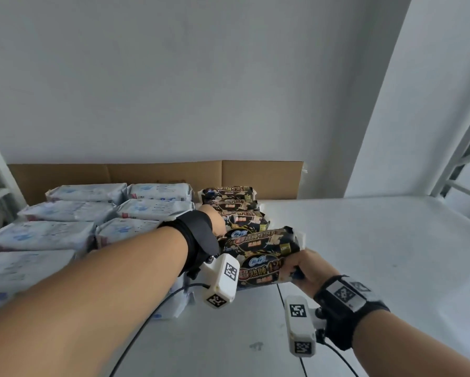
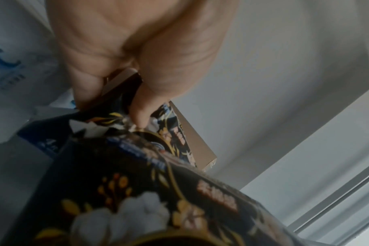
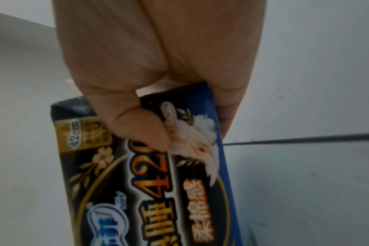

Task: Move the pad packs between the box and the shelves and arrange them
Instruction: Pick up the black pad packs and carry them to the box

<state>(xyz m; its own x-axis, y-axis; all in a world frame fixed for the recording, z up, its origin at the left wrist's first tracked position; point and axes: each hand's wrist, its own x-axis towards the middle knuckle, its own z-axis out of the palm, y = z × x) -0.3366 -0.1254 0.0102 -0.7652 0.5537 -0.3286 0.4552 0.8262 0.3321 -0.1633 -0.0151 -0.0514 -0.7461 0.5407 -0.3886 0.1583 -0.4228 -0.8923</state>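
On the white shelf [image 1: 364, 254], a row of black floral pad packs [image 1: 228, 197] runs from the back toward me. My right hand [image 1: 296, 268] grips the right end of the nearest black pack [image 1: 263, 270]. In the right wrist view the thumb lies on the pack's [image 3: 150, 191] printed face and the fingers are underneath, my right hand [image 3: 192, 133] closed around it. My left hand [image 1: 216, 221] reaches to the left ends of the black packs further back. In the left wrist view my left hand [image 2: 112, 109] pinches the crimped end of one black pack [image 2: 137, 191].
Several pale blue and white pad packs [image 1: 65, 213] fill the shelf's left side in rows. A flattened cardboard sheet [image 1: 160, 175] stands against the back wall. White shelf uprights [image 1: 462, 159] rise at the far right. Bare shelf surface lies right of the black row.
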